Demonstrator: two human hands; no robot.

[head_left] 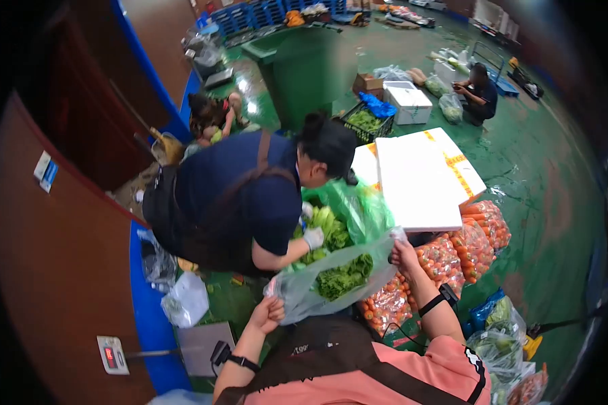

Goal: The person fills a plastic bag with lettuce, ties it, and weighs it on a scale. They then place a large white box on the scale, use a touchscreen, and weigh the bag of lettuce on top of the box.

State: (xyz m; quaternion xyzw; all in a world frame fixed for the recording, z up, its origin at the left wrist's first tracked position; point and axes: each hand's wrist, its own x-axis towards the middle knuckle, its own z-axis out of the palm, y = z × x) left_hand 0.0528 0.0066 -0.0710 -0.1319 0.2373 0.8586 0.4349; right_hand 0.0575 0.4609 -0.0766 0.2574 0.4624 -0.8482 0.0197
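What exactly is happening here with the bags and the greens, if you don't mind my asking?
The person wearing the camera holds a clear plastic bag open, left hand gripping one edge and right hand the other. Leafy greens already lie inside it. A co-worker in a dark shirt bends over opposite, a gloved hand among more greens at the bag's mouth. Bags of small orange produce sit beside a white foam box, and a scale stands on the green floor.

1 head-worn view looks steeply down, close over the person's hands and a green floor [540, 202].
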